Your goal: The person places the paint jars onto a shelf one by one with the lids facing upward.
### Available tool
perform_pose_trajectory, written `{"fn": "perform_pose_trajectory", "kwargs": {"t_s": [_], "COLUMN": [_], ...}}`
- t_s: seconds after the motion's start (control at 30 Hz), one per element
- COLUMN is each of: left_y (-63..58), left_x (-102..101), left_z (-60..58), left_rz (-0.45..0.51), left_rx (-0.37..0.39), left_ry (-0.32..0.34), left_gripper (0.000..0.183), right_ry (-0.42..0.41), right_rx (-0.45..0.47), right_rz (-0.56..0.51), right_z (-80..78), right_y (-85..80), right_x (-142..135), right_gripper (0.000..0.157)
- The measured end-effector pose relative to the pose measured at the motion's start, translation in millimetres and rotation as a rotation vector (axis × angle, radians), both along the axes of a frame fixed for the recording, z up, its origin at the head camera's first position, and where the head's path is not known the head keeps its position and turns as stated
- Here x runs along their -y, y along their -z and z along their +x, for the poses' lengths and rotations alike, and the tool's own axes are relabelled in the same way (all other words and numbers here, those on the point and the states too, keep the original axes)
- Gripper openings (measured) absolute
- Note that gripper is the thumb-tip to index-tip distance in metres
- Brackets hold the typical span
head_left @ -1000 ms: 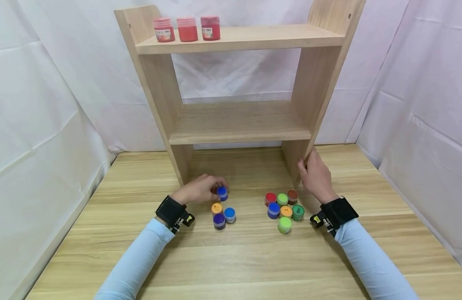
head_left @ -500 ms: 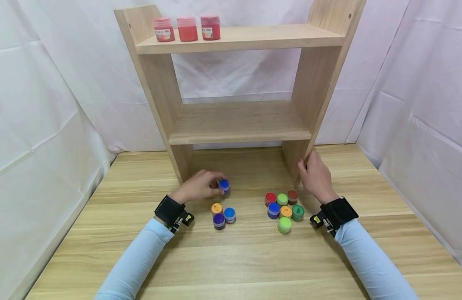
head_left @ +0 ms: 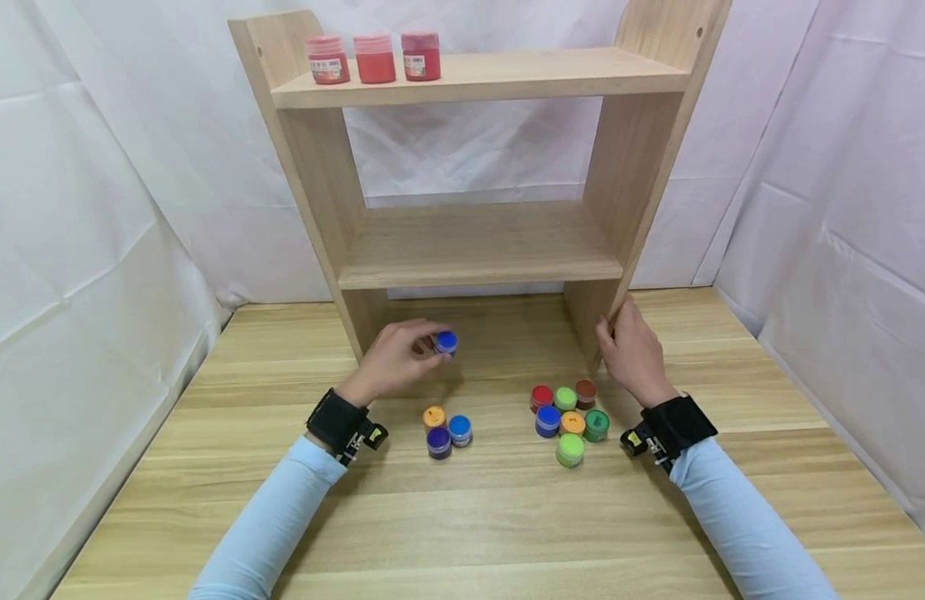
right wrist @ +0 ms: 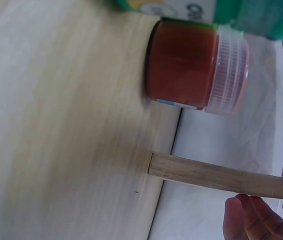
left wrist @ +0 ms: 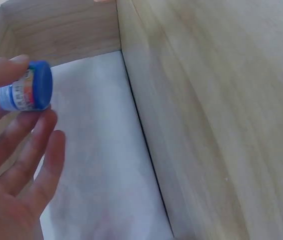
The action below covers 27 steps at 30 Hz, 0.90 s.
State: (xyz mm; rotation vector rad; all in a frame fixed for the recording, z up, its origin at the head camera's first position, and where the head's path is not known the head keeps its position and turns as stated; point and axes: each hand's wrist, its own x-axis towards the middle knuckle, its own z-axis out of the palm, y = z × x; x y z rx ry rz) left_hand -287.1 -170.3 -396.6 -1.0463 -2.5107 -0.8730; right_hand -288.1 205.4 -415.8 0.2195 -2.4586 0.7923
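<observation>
Pinched between the thumb and fingers of my left hand point(head_left: 397, 357) is a small blue paint jar point(head_left: 446, 342), raised off the table in front of the shelf's bottom opening. The left wrist view shows the jar point(left wrist: 27, 88) tipped sideways, its printed label visible. My right hand point(head_left: 633, 350) grips the lower right side panel of the wooden shelf point(head_left: 481, 275); in the right wrist view its fingers point(right wrist: 254, 215) lie against the panel edge point(right wrist: 221, 175). Below my left hand stand an orange jar point(head_left: 434, 417), a purple jar point(head_left: 438, 442) and a lighter blue jar point(head_left: 460, 430).
Three red jars point(head_left: 375, 58) stand on the top shelf at the left. Several jars cluster by my right hand, among them a brown one point(head_left: 586, 394), a dark green one point(head_left: 597, 425) and a red one point(head_left: 541, 398). White cloth point(head_left: 95, 208) surrounds the wooden table point(head_left: 462, 533).
My left hand has lifted the blue jar from beside the orange jar and carried it up and toward the shelf. My right hand has stayed on the side panel.
</observation>
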Motion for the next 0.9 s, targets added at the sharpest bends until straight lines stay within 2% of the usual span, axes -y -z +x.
{"fn": "perform_pose_trajectory", "kwargs": {"t_s": [0.23, 0.47, 0.9], "left_y": [-8.7, -16.0, -26.7], "left_x": [1.5, -1.1, -2.9], "left_z": [1.7, 5.0, 10.8], "left_rz": [0.102, 0.210, 0.273], "left_rx": [-0.050, -0.077, -0.091], "left_ry": [-0.061, -0.065, -0.100], "left_gripper": [0.045, 0.038, 0.038], "right_ry": [0.000, -0.004, -0.011], "right_rx": [0.018, 0.021, 0.027], "right_rz": [-0.010, -0.020, -0.026], "right_z": [0.3, 0.4, -3.1], "right_y": [1.0, 0.6, 4.1], "right_x": [0.2, 0.2, -1.6], "right_gripper": [0.045, 0.046, 0.048]}}
